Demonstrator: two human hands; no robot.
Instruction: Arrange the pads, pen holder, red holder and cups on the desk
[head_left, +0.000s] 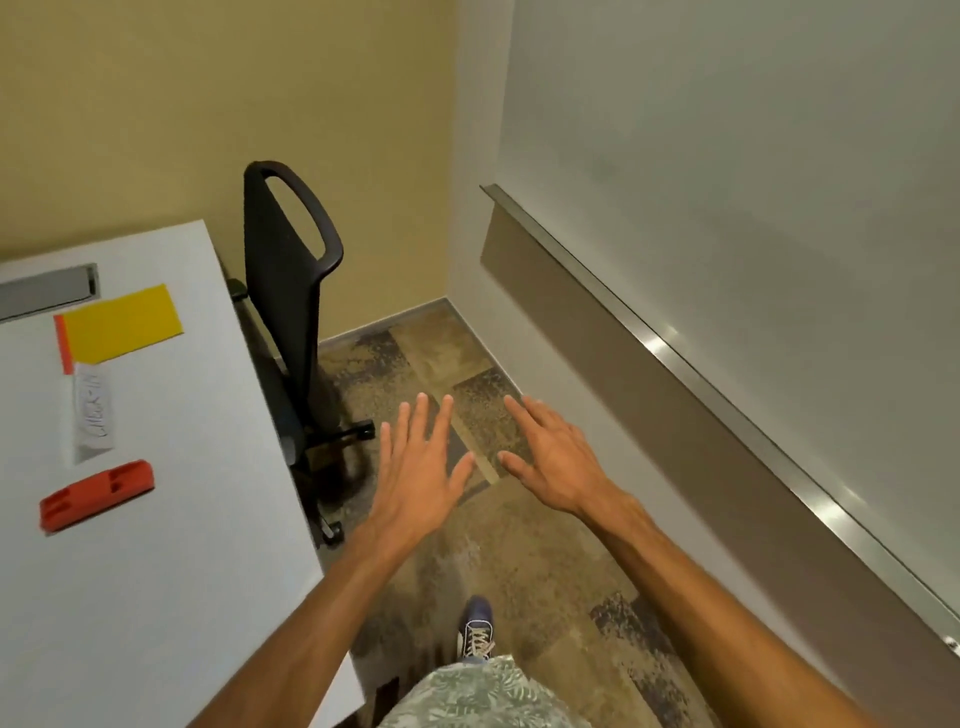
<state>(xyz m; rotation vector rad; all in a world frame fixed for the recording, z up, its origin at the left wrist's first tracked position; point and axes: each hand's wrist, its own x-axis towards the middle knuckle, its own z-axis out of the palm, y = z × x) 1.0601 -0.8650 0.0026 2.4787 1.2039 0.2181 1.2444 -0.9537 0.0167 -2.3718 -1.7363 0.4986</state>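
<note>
A: While both your palms face down with fingers spread and nothing in them, your left hand (421, 467) and right hand (553, 457) hang over the carpet (519, 545), off to the right of the desk (171, 519) rather than above it.

B: So where are my things?

A: On the desk, well apart from your hands. The red holder (97, 495) lies flat near the left side; beyond it sits a yellow pad (124, 323) with an orange edge peeking out beneath, and a white slip (93, 415) lies between them. I see no cups or pen holder; they may lie outside the frame.

B: What could go wrong?

A: You're turned toward the wall. Swing back blind and your left forearm could sweep the desk's corner, or you might knock the black chair (291, 291) tucked at the far edge. A hasty reach could also skid the light pad off its stack.
</note>
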